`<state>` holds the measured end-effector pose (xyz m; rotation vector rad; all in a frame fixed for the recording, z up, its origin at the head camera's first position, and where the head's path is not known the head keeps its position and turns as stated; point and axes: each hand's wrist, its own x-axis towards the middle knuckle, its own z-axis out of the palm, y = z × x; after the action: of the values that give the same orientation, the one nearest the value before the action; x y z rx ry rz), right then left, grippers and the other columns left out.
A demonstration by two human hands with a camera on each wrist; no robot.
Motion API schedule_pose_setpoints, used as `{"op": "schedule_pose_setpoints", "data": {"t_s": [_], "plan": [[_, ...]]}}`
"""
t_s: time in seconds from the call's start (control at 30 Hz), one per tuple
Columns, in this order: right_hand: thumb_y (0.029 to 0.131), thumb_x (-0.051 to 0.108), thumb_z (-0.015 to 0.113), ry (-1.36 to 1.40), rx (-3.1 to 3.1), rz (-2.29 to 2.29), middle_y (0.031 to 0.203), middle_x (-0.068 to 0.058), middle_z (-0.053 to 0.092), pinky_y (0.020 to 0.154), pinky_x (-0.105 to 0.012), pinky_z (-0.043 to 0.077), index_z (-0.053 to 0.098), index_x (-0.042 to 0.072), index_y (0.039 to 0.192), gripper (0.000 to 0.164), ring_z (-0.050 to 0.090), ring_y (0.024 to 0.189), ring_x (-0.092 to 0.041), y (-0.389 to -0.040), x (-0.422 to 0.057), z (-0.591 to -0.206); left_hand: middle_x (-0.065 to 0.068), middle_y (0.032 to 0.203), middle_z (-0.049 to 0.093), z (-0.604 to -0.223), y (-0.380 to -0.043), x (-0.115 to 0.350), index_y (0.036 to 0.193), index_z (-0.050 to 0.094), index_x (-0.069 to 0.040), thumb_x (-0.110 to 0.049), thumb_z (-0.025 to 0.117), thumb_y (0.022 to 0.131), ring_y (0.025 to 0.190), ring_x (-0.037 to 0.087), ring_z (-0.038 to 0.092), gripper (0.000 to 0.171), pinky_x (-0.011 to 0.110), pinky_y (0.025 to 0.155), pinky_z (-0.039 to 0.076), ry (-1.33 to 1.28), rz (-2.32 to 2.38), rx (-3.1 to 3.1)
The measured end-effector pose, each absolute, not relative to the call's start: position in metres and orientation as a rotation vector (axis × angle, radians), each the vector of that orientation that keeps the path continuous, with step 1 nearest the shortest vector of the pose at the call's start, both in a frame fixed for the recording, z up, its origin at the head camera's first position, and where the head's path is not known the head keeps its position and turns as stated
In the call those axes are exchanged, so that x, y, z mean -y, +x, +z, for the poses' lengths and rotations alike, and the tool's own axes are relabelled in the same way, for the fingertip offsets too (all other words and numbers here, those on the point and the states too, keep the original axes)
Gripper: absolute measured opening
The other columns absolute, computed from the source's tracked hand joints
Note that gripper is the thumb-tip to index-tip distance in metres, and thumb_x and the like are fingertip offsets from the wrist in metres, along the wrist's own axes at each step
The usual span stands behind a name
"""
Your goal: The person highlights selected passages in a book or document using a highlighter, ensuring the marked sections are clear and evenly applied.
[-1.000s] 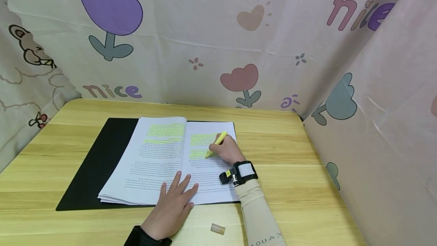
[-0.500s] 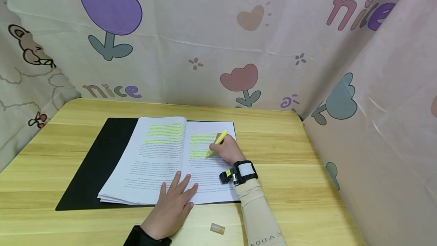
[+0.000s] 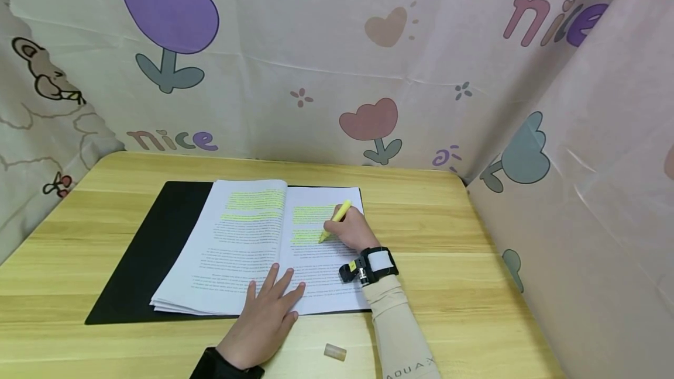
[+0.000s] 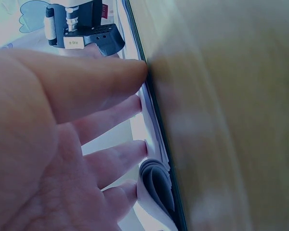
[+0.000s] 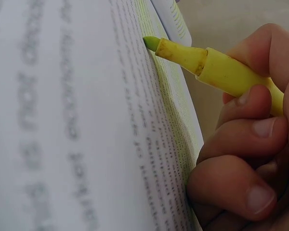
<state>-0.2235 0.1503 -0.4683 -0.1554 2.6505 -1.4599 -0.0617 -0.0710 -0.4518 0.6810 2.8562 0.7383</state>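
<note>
My right hand (image 3: 351, 230) grips a yellow highlighter (image 5: 226, 72) between thumb and fingers. Its green-tinted tip (image 5: 151, 43) touches the printed text on the right-hand page (image 3: 321, 279). Yellow bands cover the upper lines of both pages. With fingers spread straight, my left hand (image 3: 264, 320) rests on the lower part of the open stack of papers (image 3: 210, 274), near the fold. The left wrist view shows the left thumb (image 4: 111, 77) along the pages' near edge, where the folded sheets curl. Beneath the papers lies a black folder (image 3: 142, 262).
A small translucent greyish cap (image 3: 335, 352) lies on the wooden table (image 3: 437, 309) in front of the folder, between the two forearms. Patterned cloth (image 3: 295, 34) hangs behind the table and along both sides. Each wrist carries a strap; the right one bears a small camera (image 3: 350, 272).
The highlighter tip has slid slightly to the right along a line of text, with the right hand moving along. My left hand stays in place.
</note>
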Motion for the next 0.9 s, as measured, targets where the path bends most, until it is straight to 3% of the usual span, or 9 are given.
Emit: {"op": "schedule_pose_setpoints", "data": {"t_s": [0.9], "plan": [[0.080,0.024,0.063,-0.132,-2.647,-1.473,0.066,-0.002,0.041,0.050,-0.028,0.033,0.048,0.008,0.074,0.023,0.039,0.054,-0.017,-0.2241,-0.1533,-0.4680,0.015,0.150,0.038,-0.4521,-0.0615,0.0697,0.134,0.057,-0.013,-0.021,0.061,0.093,0.145,0.038,0.015,0.042,0.072,0.103,0.014,0.676,0.717,-2.870]]}}
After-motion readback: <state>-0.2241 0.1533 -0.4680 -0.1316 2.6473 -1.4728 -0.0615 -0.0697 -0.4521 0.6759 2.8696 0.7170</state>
